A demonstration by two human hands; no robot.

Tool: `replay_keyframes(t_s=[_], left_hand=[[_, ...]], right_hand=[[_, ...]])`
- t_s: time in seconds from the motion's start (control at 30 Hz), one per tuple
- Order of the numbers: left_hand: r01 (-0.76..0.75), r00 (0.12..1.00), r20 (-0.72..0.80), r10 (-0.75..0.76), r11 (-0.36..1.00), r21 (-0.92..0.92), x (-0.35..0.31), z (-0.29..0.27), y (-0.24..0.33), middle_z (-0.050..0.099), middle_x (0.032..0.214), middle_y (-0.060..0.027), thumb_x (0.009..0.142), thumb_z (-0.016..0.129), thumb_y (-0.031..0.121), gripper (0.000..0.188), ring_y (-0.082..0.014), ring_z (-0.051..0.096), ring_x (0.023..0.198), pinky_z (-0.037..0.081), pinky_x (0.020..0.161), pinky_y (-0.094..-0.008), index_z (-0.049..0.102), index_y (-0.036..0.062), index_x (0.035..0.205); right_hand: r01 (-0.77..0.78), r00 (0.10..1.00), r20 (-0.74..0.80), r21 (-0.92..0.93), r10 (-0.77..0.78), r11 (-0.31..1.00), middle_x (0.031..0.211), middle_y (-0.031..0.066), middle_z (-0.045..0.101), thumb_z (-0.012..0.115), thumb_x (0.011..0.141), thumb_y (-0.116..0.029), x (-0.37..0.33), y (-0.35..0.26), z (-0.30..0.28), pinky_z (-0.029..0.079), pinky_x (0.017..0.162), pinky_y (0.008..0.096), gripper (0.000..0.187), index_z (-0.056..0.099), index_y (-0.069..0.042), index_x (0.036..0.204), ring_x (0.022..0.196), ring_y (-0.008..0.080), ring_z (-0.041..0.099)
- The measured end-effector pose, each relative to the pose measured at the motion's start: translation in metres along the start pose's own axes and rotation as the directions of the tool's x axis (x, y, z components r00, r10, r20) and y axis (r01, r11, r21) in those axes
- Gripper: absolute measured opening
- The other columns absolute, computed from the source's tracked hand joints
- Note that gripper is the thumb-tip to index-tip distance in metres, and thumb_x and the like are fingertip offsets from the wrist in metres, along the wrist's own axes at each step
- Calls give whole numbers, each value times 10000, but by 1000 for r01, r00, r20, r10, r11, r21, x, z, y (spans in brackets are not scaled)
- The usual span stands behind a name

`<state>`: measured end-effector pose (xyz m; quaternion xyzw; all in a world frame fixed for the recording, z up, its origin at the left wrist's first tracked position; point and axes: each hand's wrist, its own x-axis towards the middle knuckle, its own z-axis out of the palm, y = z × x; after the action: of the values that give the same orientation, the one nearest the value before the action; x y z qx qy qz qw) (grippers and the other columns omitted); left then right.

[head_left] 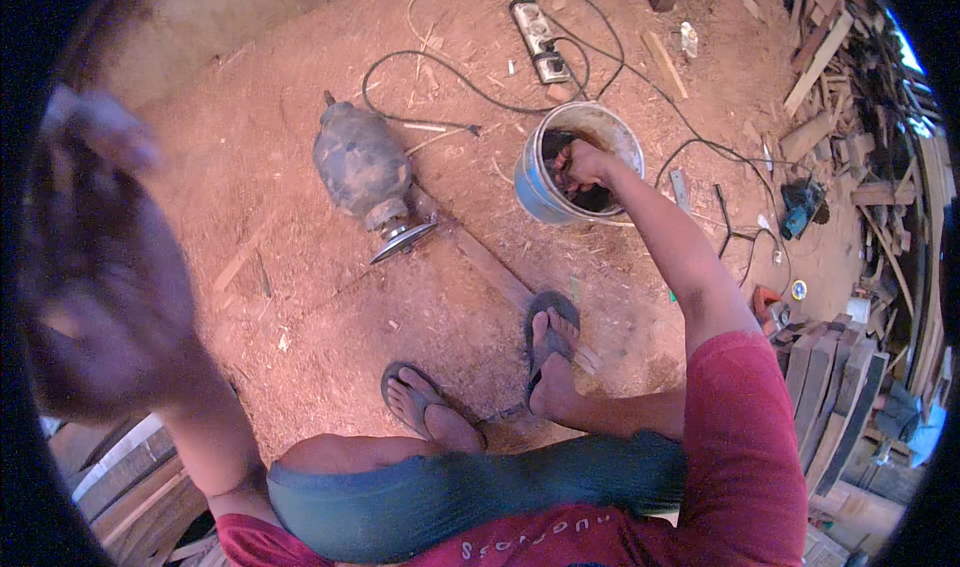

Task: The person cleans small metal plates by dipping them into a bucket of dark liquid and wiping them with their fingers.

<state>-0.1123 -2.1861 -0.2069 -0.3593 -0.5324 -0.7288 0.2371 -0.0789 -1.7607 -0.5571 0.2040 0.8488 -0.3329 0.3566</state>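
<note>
My right arm stretches forward, and my right hand (585, 165) is inside a blue-and-white bucket (543, 197) with dark contents. Its fingers are curled among them; what they hold, if anything, I cannot make out. Raised close at the left edge is my left hand (110, 257), large and smeared by motion, so its fingers do not show clearly. Between my hands, a grey, blotched motor (362, 157) lies on the ground with a shiny metal disc (402, 244) at its near end.
Beyond the bucket lies a power strip (540, 42) with looping cables. A teal power tool (800, 207) rests at the right, near heaped scrap wood (825, 77). Stacked planks (830, 387) stand beside my right arm, more timber (130, 477) at lower left. My sandalled feet are on the sawdust-strewn ground.
</note>
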Motion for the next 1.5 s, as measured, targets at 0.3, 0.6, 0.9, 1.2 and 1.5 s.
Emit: replay_keyframes(t_s=[0.3,0.6,0.9,1.2,1.5], left_hand=[[769,314,680,-662,597,226,-268,-5,-60,657,1017,-143,795,729,183,316,-275,621,989,465,879,-375,651,22,1055],[629,271,617,-739,621,467,-433,-17,-30,620,1062,-161,868,641,314,365,-347,599,991,478,871,-420,605,57,1125],[477,359,544,-759,650,592,-435,-14,-28,602,965,-137,859,618,357,340,-354,598,904,475,815,-442,599,66,1034],[498,298,561,-772,628,599,-461,-22,-38,613,1097,-162,882,589,383,382,-378,595,983,482,872,-433,593,83,1118],[924,358,60,-932,363,123,-397,5,-90,666,1036,-102,899,641,183,343,-167,631,919,515,790,-315,576,37,1203]], right_hand=[[1,992,-111,-513,-67,858,959,179,678,619,736,-56,7,39,-1,473,866,385,209,674,-48,937,974,289,625],[497,802,-578,503,-152,707,856,49,665,670,857,-86,-154,-68,4,504,694,235,190,608,-46,1032,793,119,638],[772,607,-487,173,-628,611,947,82,679,679,824,-6,-169,-184,115,504,777,269,133,655,9,954,872,166,636],[778,511,-445,-124,-735,616,880,119,677,692,794,-25,-149,-198,141,494,739,301,143,667,-15,935,839,226,652],[637,770,-558,701,-308,322,962,133,643,631,867,-6,-143,-147,136,570,739,364,451,410,-62,1256,825,198,661]])
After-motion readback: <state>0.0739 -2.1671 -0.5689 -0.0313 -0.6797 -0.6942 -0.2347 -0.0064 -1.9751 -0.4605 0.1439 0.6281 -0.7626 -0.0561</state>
